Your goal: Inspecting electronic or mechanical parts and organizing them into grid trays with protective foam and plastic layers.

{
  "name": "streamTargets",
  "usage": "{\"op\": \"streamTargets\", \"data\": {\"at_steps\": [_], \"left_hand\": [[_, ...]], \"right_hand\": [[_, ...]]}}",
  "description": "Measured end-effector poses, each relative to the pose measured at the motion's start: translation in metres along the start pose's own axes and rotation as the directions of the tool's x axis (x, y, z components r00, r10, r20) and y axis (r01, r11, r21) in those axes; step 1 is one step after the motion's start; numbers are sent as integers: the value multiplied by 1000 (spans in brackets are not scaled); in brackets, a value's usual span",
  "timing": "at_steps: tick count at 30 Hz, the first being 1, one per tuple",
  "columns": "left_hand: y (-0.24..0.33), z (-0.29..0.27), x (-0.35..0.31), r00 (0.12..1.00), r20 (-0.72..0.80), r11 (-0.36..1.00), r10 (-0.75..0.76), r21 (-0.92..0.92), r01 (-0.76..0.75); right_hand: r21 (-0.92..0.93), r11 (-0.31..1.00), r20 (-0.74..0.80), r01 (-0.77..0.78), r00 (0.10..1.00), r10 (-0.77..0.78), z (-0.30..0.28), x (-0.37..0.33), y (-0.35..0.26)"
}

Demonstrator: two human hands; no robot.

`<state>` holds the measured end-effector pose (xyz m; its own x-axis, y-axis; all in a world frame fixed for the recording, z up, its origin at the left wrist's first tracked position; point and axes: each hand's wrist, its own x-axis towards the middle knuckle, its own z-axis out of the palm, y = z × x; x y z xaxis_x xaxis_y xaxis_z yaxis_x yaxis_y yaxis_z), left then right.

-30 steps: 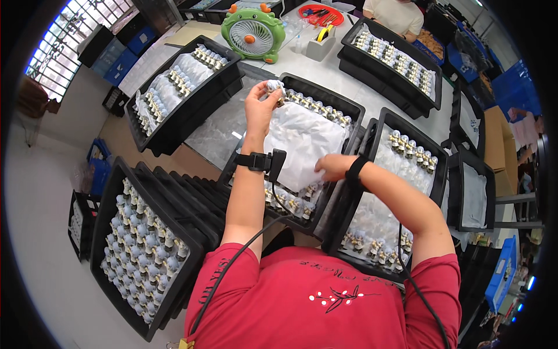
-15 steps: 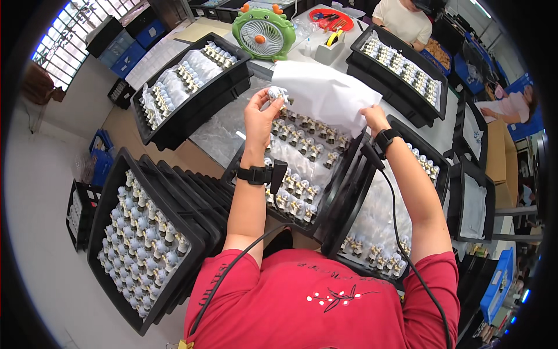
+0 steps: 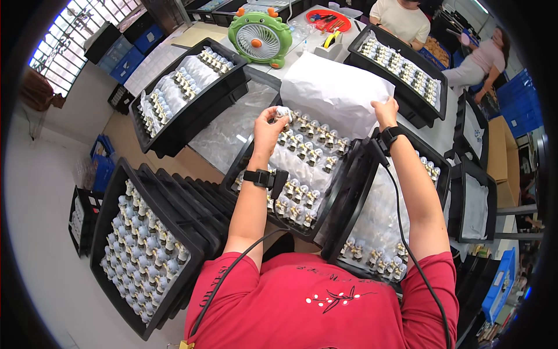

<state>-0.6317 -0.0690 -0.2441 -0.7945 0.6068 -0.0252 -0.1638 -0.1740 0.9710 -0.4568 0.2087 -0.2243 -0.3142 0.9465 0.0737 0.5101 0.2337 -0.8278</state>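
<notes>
My left hand (image 3: 268, 129) is closed on a small figurine (image 3: 283, 114) with a pale top, over the far left corner of the middle black tray (image 3: 246, 156). Several rows of similar figurines stand in that tray, with crumpled clear film (image 3: 295, 164) between the rows. At the tray's far end a white sheet (image 3: 334, 87) is raised, and my right hand (image 3: 386, 111) pinches its right edge. Close to my right forearm lies another black tray (image 3: 372, 203), holding figurines at both ends and film in its middle.
A stack of black trays (image 3: 195, 224) stands at the left, its top one full of figurines. Farther off are two more filled trays (image 3: 192, 102) (image 3: 401, 70), a green fan (image 3: 260, 38), a red plate (image 3: 329, 21) of tools and a tape dispenser (image 3: 330, 47). Two people are beyond at right.
My left hand has lowered the figurine toward the tray's far left corner. My right hand, still on the sheet, has shifted slightly right. The person at far right now stands more upright.
</notes>
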Motion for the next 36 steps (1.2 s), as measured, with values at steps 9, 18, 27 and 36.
{"op": "streamTargets", "data": {"at_steps": [9,18,27,36], "left_hand": [[-22,-4,12,999,-38,998,-12,60,14],[-35,-16,13,998,-59,988,-15,155,24],[-30,-22,9,994,-107,989,-1,146,16],[-27,-25,2,994,-107,991,6,134,9]], "right_hand": [[-10,998,-68,61,996,-62,-4,0,-4],[-3,995,-76,99,992,-99,-8,-5,-11],[70,991,-8,118,993,-118,-13,-14,-18],[100,991,16,89,996,-91,-19,-12,-10]]}}
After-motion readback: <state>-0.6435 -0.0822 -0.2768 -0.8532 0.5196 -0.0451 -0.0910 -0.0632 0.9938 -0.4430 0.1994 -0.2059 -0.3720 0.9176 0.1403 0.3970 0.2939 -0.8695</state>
